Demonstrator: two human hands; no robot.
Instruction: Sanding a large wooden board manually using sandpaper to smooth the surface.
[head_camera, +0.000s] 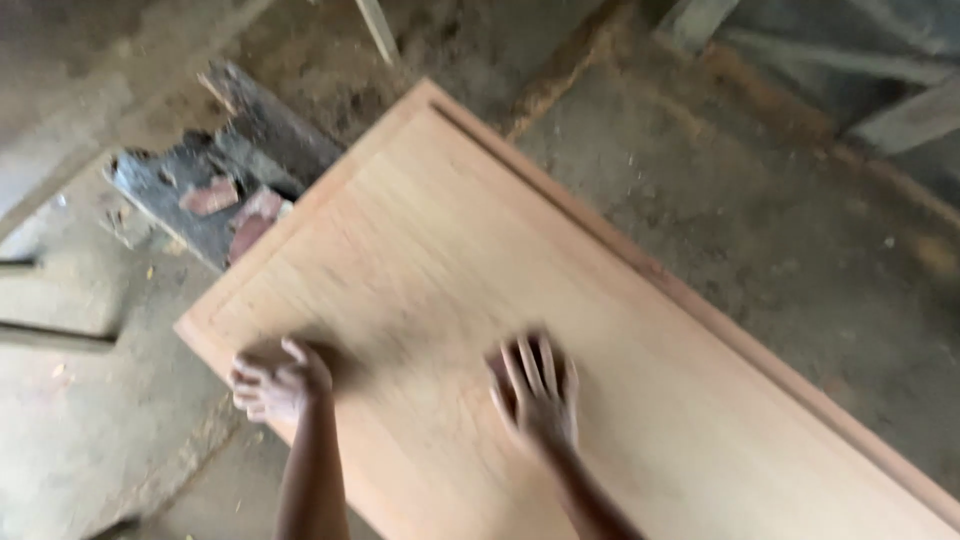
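Observation:
A large pale wooden panel (520, 260) with a raised frame along its edges lies flat and runs diagonally from the upper middle to the lower right. My left hand (272, 383) rests at the panel's near left edge with its fingers curled. Motion blur hides whether it grips anything. My right hand (536, 392) lies on the panel's face near the middle of its lower part, fingers spread and pointing away from me, nothing in it. Both hands are blurred.
The panel rests on a dark, worn block or bench (215, 185) that sticks out at its upper left. Around it is a dusty concrete floor (760, 200). Wooden slats (900, 120) lie at the upper right, and a light strip (378, 28) at the top.

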